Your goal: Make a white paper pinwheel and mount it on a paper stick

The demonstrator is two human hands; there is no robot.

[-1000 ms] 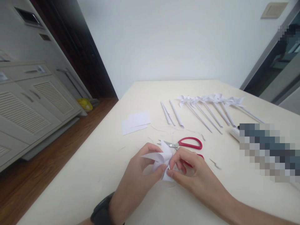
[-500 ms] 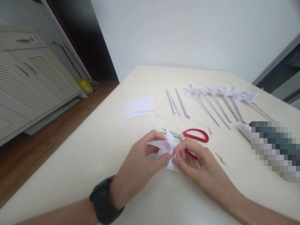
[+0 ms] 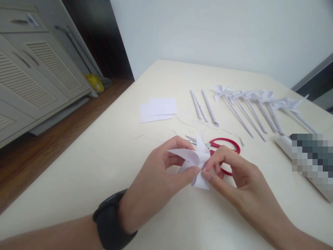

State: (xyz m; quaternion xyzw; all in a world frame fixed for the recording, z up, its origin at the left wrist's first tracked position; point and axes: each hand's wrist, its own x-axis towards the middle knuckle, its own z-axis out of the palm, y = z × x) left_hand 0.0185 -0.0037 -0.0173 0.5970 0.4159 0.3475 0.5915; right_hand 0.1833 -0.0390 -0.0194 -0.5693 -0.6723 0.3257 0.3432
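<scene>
Both hands pinch a small white paper pinwheel head (image 3: 194,158) just above the cream table (image 3: 104,166). My left hand (image 3: 161,173), with a black watch on its wrist, grips the folded blades from the left with thumb and fingers. My right hand (image 3: 234,173) pinches the centre of the paper from the right. Directly behind the hands lie red-handled scissors (image 3: 223,147), partly hidden by my right fingers.
Two white paper sheets (image 3: 157,108) lie at the middle left. Three rolled paper sticks (image 3: 203,107) and a row of several finished pinwheels (image 3: 255,104) lie at the back right. A blurred object (image 3: 309,156) sits at the right edge. Cabinets (image 3: 33,69) stand beyond the table's left edge.
The view has tilted down and shifted, so everything sits higher in the frame. Both hands keep their hold on the pinwheel head and have lifted it a little.
</scene>
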